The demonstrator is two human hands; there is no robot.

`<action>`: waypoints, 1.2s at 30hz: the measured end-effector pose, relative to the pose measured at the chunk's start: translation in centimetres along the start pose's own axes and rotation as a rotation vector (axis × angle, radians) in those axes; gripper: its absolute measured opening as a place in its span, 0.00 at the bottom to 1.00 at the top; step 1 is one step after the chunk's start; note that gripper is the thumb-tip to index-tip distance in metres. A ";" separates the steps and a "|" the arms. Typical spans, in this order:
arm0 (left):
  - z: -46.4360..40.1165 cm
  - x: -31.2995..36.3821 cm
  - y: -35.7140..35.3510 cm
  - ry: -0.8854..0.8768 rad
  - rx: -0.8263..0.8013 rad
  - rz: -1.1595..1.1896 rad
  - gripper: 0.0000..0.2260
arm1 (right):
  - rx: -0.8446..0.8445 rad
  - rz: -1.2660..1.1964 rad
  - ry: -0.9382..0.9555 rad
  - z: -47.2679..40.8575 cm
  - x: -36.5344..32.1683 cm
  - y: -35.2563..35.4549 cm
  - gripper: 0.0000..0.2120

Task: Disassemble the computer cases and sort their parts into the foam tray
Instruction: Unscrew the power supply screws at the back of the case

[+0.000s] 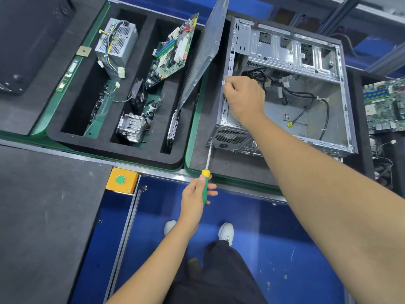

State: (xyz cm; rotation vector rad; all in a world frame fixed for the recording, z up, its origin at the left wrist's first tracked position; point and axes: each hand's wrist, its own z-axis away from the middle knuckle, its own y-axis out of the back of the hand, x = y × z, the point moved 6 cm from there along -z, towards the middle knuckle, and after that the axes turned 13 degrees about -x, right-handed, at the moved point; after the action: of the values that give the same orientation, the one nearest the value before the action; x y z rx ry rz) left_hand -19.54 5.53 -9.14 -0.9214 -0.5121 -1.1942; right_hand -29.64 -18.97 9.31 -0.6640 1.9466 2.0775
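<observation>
The screwdriver (206,176) was gripped in the left hand (195,194), tip at the case (285,95) corner; the right hand (243,97) was closed on its rim. Cam-out was judged possible if tilted.

The open grey sheet-metal computer case (306,88) at two o'clock looks bare and dull-shiny (galvanised, seemingly). The black matt foam tray (114,148) at ten o'clock looks soft and porous. The green-and-yellow plastic-handled screwdriver (206,178) is glossy, its steel shaft bright.
</observation>
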 end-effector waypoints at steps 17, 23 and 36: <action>-0.4 0.6 -0.6 -0.069 -0.083 0.057 0.14 | -0.003 0.016 0.002 0.1 -0.2 0.1 0.13; -0.9 0.7 -0.5 -0.025 -0.014 -0.013 0.16 | -0.002 0.013 0.003 0.1 -0.1 0.2 0.13; -0.7 0.0 1.4 -0.114 0.058 -0.089 0.09 | 0.010 0.013 0.003 0.0 0.0 0.1 0.13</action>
State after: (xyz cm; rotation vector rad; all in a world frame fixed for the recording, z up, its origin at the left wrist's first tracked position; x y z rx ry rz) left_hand -18.30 5.07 -10.00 -0.9284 -0.6816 -1.2054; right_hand -29.65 -19.01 9.43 -0.6545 1.9667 2.0737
